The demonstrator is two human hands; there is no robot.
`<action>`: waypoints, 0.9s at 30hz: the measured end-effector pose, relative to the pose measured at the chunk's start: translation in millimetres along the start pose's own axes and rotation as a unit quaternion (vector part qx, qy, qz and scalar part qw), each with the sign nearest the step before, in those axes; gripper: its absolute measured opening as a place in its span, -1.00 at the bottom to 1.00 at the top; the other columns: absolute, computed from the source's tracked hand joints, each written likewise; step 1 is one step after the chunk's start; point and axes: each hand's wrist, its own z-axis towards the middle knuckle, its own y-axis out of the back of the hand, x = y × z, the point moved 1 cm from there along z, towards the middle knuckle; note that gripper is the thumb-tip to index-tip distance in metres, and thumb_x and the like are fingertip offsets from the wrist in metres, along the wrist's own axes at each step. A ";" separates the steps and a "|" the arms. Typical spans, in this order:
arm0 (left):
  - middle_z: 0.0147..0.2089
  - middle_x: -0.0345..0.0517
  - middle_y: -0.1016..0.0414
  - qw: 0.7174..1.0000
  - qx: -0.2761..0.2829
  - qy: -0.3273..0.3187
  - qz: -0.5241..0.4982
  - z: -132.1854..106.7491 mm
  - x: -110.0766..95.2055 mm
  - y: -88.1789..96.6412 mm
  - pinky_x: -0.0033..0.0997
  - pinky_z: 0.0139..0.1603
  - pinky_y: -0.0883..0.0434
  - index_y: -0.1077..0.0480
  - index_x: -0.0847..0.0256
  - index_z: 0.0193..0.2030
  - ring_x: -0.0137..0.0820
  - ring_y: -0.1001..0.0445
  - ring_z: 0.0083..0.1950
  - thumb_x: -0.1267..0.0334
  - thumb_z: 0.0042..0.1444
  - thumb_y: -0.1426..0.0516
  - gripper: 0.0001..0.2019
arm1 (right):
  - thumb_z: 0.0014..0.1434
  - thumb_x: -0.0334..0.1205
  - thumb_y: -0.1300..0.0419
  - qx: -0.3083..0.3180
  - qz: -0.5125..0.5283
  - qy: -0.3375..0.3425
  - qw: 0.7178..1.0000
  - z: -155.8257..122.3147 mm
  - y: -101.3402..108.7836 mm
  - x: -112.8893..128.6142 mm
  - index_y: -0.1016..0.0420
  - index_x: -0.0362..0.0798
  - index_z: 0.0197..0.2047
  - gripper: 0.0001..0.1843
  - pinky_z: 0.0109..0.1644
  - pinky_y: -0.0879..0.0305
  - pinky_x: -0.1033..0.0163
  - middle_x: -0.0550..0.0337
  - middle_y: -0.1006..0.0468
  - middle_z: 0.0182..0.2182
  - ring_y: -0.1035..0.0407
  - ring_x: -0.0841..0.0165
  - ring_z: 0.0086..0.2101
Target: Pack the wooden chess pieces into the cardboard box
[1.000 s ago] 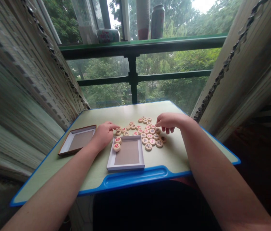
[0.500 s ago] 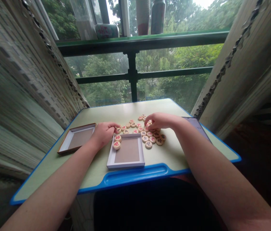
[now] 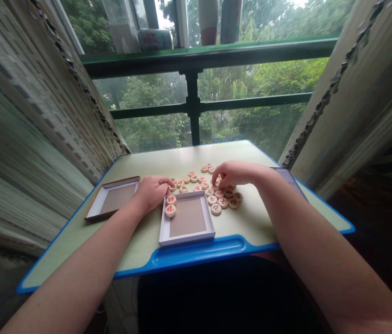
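Observation:
Round wooden Chinese chess pieces (image 3: 223, 202) with red or black characters lie scattered in the middle of the table. My left hand (image 3: 153, 191) rests at the left end of the group, index finger stretched over a piece (image 3: 173, 188) and thumb lower down. Over the right part of the pieces, my right hand (image 3: 232, 173) bends its fingers down in a pinch onto one; the hand partly covers that piece. In front of me is a shallow white box tray (image 3: 210, 221). Two red-lettered pieces (image 3: 170, 211) sit at its left side, one behind the other.
A brown-edged box lid (image 3: 93, 217) lies left of my left hand. A phone or tablet (image 3: 291, 183) is behind my right forearm. The table (image 3: 140, 162) has a blue raised rim with a pen groove (image 3: 199, 249). Cups and cans (image 3: 154, 40) stand on the window ledge.
The view has shifted slightly. My right fingers have dipped a little among the pieces, and my left hand stays by the same piece. The two pieces in the tray are unchanged.

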 end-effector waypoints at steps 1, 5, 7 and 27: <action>-0.60 -0.22 -0.47 1.000 0.005 -0.002 0.000 -0.1 -0.2 0.0 -0.45 -0.39 -0.31 -0.52 0.22 -0.47 -0.39 -0.41 -0.48 0.35 -0.20 0.08 -0.67 | -0.07 -0.30 -0.16 0.000 0.002 -0.002 1.000 0.1 -0.1 -0.1 -0.56 0.05 -0.14 -0.63 -0.45 -0.12 0.39 0.21 -0.53 -0.38 -0.34 0.43 -0.46; -0.60 -0.20 -0.46 1.000 0.022 -0.020 -0.009 -1.0 -1.2 -0.3 -0.47 -0.44 -0.29 -0.52 0.24 -0.48 -0.42 -0.38 -0.51 0.34 -0.19 0.07 -0.68 | -0.07 -0.32 -0.17 -0.032 0.020 0.003 0.999 1.5 -0.3 0.7 -0.53 0.02 -0.12 -0.62 -0.45 -0.11 0.37 0.19 -0.52 -0.36 -0.32 0.43 -0.47; -0.60 -0.20 -0.46 0.999 0.028 -0.028 -0.015 -1.5 -1.9 -0.5 -0.49 -0.47 -0.28 -0.52 0.25 -0.48 -0.43 -0.37 -0.53 0.33 -0.18 0.06 -0.69 | -0.03 -0.27 -0.17 -0.057 0.034 0.025 0.997 1.0 -1.5 7.5 -0.53 0.00 -0.14 -0.67 -0.44 -0.10 0.37 0.19 -0.51 -0.39 -0.29 0.44 -0.48; -0.67 -0.23 -0.40 0.996 0.068 -0.047 -0.032 -0.2 -2.8 -0.2 -0.52 -0.49 -0.25 -0.52 0.27 -0.54 -0.47 -0.33 -0.57 0.35 -0.16 0.04 -0.71 | 0.06 -0.33 -0.17 -0.189 0.045 0.290 0.937 -1.9 -37.9 73.5 -0.55 -0.03 -0.23 -0.81 -0.25 -0.20 0.32 0.12 -0.47 -0.28 -0.34 0.39 -0.33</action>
